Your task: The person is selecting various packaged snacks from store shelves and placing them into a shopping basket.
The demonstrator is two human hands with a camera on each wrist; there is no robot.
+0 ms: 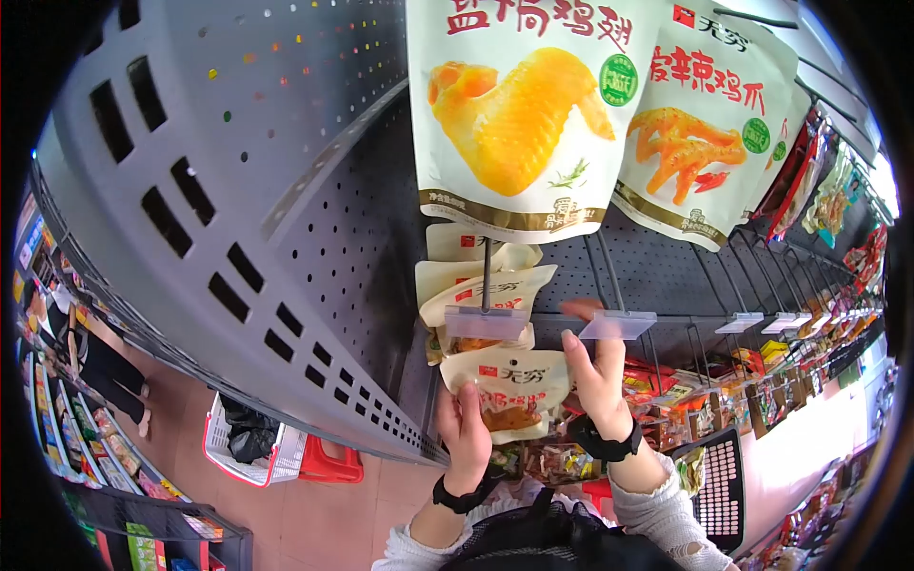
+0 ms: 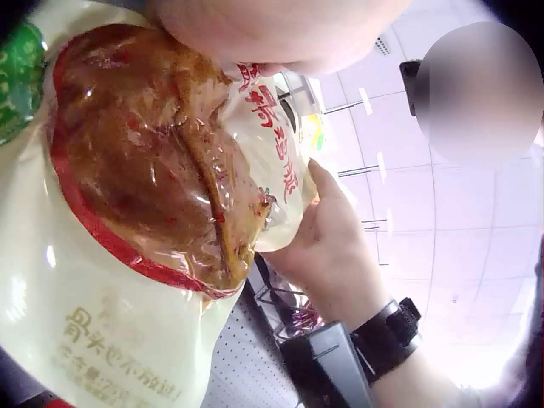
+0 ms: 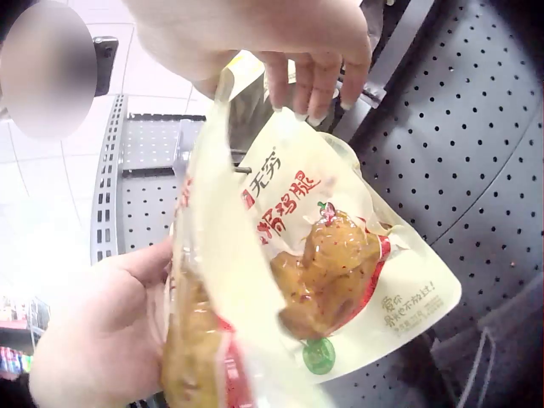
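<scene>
My left hand (image 1: 464, 438) grips a cream snack packet (image 1: 505, 388) by its left edge, thumb on the front. Through the packet's window, brown chicken legs (image 2: 144, 161) show in the left wrist view. At the packet's upper right is my right hand (image 1: 600, 381), its thumb near the corner and fingers reaching up by a clear price tag (image 1: 617, 324). The right wrist view has its fingertips (image 3: 323, 106) extended at the top of a second packet (image 3: 340, 255) behind. More such packets (image 1: 490, 295) hang under the neighbouring hook's tag.
Large chicken wing (image 1: 519, 124) and chicken feet (image 1: 700, 133) packets hang overhead. A grey perforated shelf side panel (image 1: 238, 228) stands close on the left. Metal hooks (image 1: 743, 276) jut out rightward. On the floor are a white basket (image 1: 255, 457) and red stool (image 1: 328, 462); a person (image 1: 105, 362) stands far left.
</scene>
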